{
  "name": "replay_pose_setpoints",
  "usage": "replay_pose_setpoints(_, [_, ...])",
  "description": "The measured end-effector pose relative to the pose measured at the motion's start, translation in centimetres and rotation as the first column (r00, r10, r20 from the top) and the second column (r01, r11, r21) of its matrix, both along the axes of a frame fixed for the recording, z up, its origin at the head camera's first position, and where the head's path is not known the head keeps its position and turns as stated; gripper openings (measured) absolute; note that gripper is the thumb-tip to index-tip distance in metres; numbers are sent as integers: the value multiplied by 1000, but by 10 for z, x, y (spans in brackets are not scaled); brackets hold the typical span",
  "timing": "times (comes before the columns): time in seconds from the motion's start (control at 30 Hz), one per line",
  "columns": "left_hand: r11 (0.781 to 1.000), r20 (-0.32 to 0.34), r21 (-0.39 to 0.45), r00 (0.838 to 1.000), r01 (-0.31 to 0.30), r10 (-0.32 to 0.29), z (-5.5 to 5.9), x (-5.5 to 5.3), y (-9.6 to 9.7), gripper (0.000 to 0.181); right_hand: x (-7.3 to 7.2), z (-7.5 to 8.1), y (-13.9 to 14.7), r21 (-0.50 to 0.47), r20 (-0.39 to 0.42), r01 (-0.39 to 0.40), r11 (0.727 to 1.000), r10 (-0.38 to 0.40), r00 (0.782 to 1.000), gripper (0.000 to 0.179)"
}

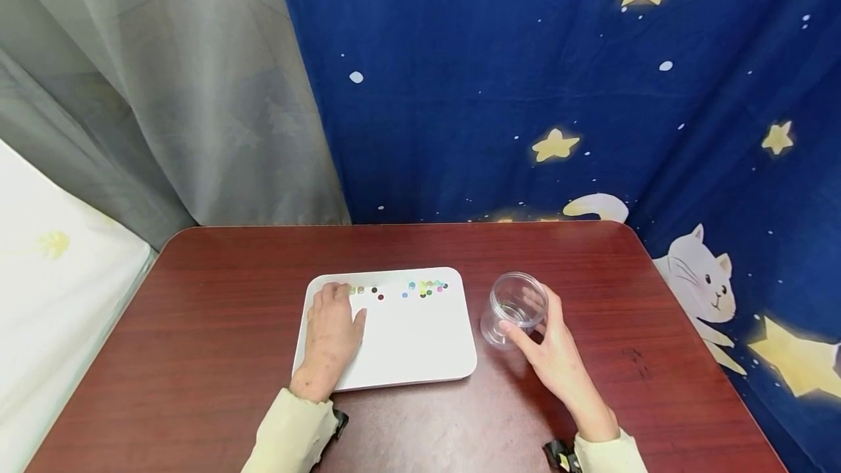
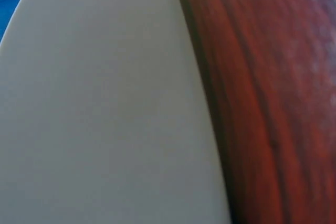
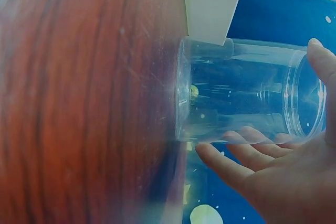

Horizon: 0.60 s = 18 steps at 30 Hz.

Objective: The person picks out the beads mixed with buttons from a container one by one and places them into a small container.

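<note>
On the left of the white tray (image 1: pixel 414 349) lies my left hand (image 1: pixel 331 334), its fingers extended toward the tray's far edge and the thumb spread apart. Just right of those fingertips are a few small round coloured beads (image 1: pixel 374 290), and a bigger cluster of beads (image 1: pixel 430 288) sits near the far right corner. The surface under the left fingertips is hidden. Right of the tray, my right hand (image 1: pixel 552 349) holds a clear plastic jar (image 3: pixel 247 93) standing on the table. Its thumb is at the open rim and its fingers lie along the far side.
The reddish-brown wooden table (image 1: pixel 217 312) extends around the tray and jar. Behind its far edge hang a blue curtain (image 1: pixel 447 130) with stars and a grey curtain (image 1: pixel 217 93). White cloth (image 1: pixel 59 298) hangs past the left edge.
</note>
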<state>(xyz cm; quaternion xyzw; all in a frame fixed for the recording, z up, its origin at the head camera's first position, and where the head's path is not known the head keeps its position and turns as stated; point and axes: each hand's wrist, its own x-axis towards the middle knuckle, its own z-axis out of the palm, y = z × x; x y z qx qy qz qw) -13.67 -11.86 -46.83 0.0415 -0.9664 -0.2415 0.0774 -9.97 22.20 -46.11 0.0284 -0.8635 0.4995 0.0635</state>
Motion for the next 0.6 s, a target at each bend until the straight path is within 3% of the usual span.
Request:
replay_pose_setpoints(0.4, [999,17,40,1000,-17,16,-1,0,-2,51,-2,-1,0,-13,-1,-20,1000,20,1000,82])
replay_pose_setpoints(0.6, [999,-16,30,1000,-13,14,-2,0,-3,37,-2,-1,0,-16,-4,-23,1000,23,1000,82])
